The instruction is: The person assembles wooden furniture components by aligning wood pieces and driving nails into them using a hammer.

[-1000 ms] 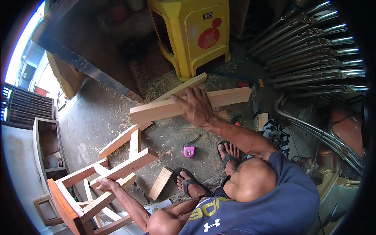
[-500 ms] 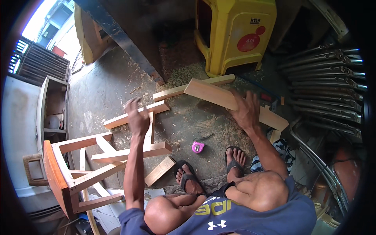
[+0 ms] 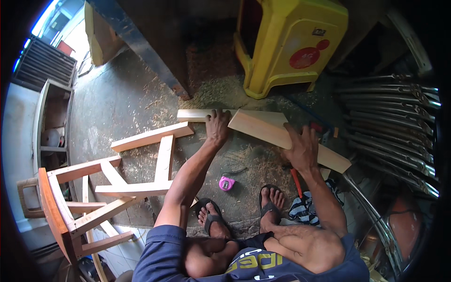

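Observation:
My right hand (image 3: 303, 145) is closed around a flat, pale wooden board (image 3: 263, 129) that slants across the floor at right. My left hand (image 3: 218, 126) has its fingers curled over a wooden strip (image 3: 192, 115) on the floor beyond, whose right part runs behind the board. Left of that hand lies an H-shaped wooden frame (image 3: 164, 157), joined by a crosspiece. A pink tape measure (image 3: 226, 183) rests between it and my feet. My left forearm covers part of the frame's near rail and most of a short wood piece.
A wooden chair or stool (image 3: 58, 211) lies at left. The yellow plastic stool (image 3: 298, 51) stands at the back, near a blue metal leg (image 3: 141, 49). Stacked metal tubes (image 3: 385, 117) fill the right. A red-handled tool (image 3: 296, 182) and a patterned cloth (image 3: 310, 207) lie by my right foot.
My left hand has moved right and away from above the H-shaped frame to the far strip. My right hand keeps its hold on the board. The red-handled tool has come into sight.

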A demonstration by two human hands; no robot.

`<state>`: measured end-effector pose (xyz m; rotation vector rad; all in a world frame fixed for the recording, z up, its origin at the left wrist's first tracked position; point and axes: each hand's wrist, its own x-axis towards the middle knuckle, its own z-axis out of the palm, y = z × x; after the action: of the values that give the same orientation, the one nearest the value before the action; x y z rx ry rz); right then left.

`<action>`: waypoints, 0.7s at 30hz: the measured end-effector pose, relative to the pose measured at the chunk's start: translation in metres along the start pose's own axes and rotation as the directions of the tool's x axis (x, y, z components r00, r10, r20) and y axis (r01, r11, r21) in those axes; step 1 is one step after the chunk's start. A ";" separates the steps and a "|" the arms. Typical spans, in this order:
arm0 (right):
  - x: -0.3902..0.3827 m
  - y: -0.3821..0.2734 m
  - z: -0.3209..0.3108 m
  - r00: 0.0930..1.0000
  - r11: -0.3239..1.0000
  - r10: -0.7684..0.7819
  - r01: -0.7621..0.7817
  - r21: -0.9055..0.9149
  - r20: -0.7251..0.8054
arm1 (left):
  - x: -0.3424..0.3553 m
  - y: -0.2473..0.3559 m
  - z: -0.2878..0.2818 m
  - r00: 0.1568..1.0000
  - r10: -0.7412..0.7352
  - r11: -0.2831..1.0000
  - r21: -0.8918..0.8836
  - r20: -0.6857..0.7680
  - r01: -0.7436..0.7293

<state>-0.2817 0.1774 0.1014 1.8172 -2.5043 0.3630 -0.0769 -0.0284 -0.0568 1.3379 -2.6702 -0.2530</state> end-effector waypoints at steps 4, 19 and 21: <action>0.033 -0.018 0.019 0.993 0.999 -0.035 0.033 0.015 0.114 | -0.010 -0.014 0.006 0.985 -0.160 0.956 -0.239 0.059 0.170; 0.037 -0.055 0.068 0.971 0.989 -0.136 0.122 0.082 0.198 | -0.092 0.081 0.038 0.943 0.210 0.974 -0.134 0.259 -0.180; 0.034 -0.048 0.064 0.967 0.993 -0.110 0.095 0.075 0.230 | -0.080 0.068 0.025 0.954 0.285 0.947 -0.181 0.091 -0.265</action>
<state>-0.2404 0.1189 0.0524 2.1203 -2.5569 0.2393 -0.0875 0.0786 -0.0712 0.9145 -2.8143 -0.5204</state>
